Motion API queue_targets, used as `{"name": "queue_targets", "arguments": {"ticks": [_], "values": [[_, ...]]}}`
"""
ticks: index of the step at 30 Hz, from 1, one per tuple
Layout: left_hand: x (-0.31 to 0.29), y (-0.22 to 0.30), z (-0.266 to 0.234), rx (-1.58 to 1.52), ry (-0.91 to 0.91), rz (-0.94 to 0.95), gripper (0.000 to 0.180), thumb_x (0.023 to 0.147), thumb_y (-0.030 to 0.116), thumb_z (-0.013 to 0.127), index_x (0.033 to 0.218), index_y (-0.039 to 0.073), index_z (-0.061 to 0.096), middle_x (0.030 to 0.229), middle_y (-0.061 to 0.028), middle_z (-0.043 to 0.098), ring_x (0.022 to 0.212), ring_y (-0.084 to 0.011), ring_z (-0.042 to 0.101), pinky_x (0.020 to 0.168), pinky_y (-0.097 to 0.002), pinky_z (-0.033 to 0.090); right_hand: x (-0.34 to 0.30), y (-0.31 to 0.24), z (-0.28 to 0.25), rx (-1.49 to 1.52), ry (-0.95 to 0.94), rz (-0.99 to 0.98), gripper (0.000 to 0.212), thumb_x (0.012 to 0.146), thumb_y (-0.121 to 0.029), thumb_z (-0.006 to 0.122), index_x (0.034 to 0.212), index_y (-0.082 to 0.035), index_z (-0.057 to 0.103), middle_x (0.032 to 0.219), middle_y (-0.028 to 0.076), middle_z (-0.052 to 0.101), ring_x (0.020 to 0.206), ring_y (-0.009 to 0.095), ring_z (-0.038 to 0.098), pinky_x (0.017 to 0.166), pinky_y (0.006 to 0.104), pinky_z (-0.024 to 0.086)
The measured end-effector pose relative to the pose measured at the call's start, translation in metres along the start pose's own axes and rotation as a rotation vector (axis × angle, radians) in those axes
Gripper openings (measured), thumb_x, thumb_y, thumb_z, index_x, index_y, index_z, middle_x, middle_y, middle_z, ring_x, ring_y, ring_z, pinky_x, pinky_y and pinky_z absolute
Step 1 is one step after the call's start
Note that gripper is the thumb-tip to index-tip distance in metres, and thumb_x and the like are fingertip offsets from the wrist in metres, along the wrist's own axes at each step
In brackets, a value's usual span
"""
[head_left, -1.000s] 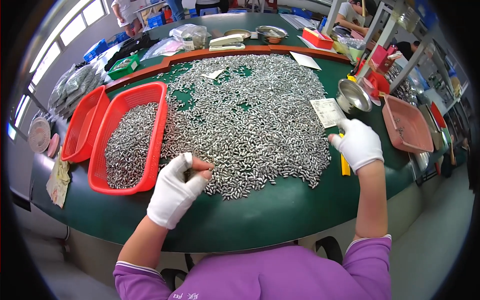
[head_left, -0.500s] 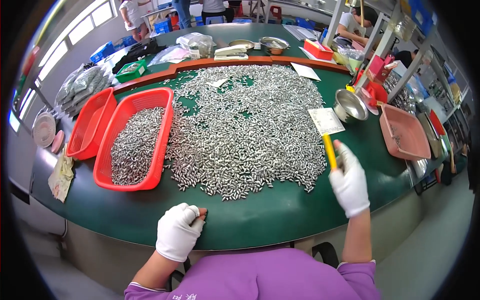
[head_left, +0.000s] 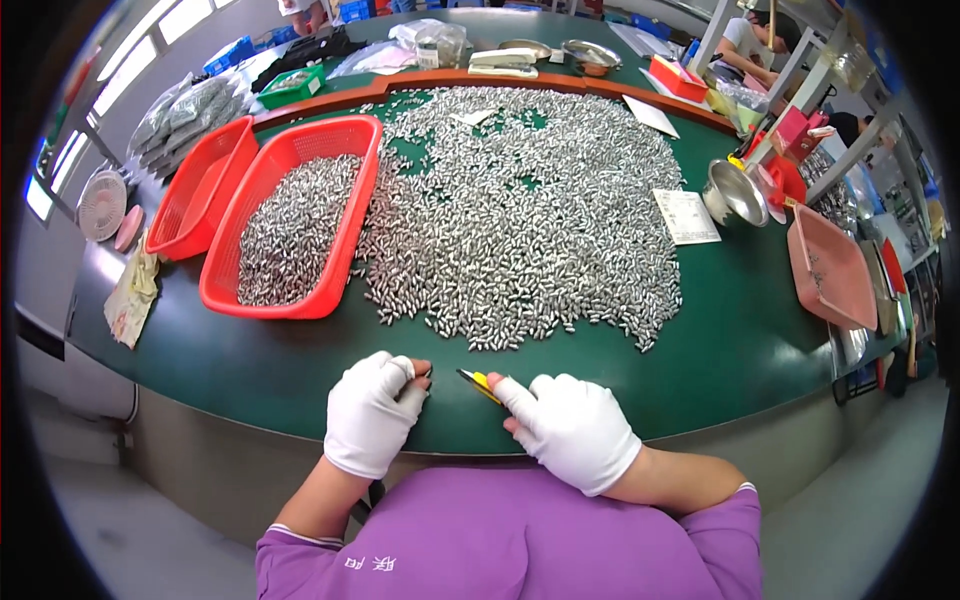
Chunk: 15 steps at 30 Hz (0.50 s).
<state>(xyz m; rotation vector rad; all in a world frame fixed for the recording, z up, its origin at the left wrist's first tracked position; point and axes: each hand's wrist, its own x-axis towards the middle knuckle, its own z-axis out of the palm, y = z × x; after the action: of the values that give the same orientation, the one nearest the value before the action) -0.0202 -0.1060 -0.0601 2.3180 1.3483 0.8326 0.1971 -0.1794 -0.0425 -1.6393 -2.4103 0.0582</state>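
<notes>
My left hand (head_left: 372,415), in a white glove with bare fingertips, is closed in a pinch near the table's front edge. A small silver metal piece (head_left: 429,373) just shows at its fingertips. My right hand (head_left: 575,425), gloved the same way, grips a yellow cutter knife (head_left: 483,384). The knife's dark, pointed end faces my left hand, a short gap away from it. Beyond both hands, a wide heap of small silver bullet-shaped metal pieces (head_left: 530,220) is spread over the green table (head_left: 250,370).
Left of the heap stands a red basket (head_left: 213,285) partly filled with such pieces, beside another red basket (head_left: 165,240). To the right are a paper slip (head_left: 687,217), a metal bowl (head_left: 737,193) and a pink tray (head_left: 835,310). A wooden rail (head_left: 345,95) runs behind.
My right hand has come from the right side of the heap to the front edge, bringing the cutter knife close to my left hand. The view has tilted lower.
</notes>
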Motion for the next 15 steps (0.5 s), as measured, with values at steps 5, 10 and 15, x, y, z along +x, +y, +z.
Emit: {"name": "queue_targets", "arguments": {"ticks": [5,10,15], "values": [[0.001,0.002,0.002,-0.019,-0.027,-0.087,0.009,0.076,0.009,0.071,0.085,0.008,0.069,0.076,-0.0083,0.062,0.071,-0.0281,0.062,0.064,-0.0372,0.05,0.006,-0.007,0.007,0.046,0.034,0.027,0.045,0.084,-0.021,0.064,0.129,-0.021,0.058,0.074,0.003,0.05,0.066,0.02,0.055,0.055,0.0341,0.049],[0.001,-0.001,0.005,-0.061,-0.031,-0.126,0.008,0.075,0.007,0.071,0.082,0.006,0.067,0.075,-0.0094,0.062,0.07,-0.0284,0.062,0.064,-0.0361,0.05,0.013,-0.015,0.015,0.15,0.031,0.044,0.042,0.084,-0.019,0.062,0.126,-0.019,0.06,0.075,0.005,0.052,0.068,0.022,0.057,0.056,0.0358,0.049],[0.001,-0.005,0.006,-0.099,-0.037,-0.118,0.012,0.075,-0.004,0.072,0.084,0.001,0.066,0.073,-0.0056,0.059,0.063,-0.0135,0.057,0.06,-0.0259,0.047,0.015,-0.018,0.013,0.184,0.032,0.04,0.04,0.084,-0.018,0.062,0.124,-0.018,0.061,0.076,0.006,0.053,0.069,0.023,0.058,0.058,0.0365,0.05]]}}
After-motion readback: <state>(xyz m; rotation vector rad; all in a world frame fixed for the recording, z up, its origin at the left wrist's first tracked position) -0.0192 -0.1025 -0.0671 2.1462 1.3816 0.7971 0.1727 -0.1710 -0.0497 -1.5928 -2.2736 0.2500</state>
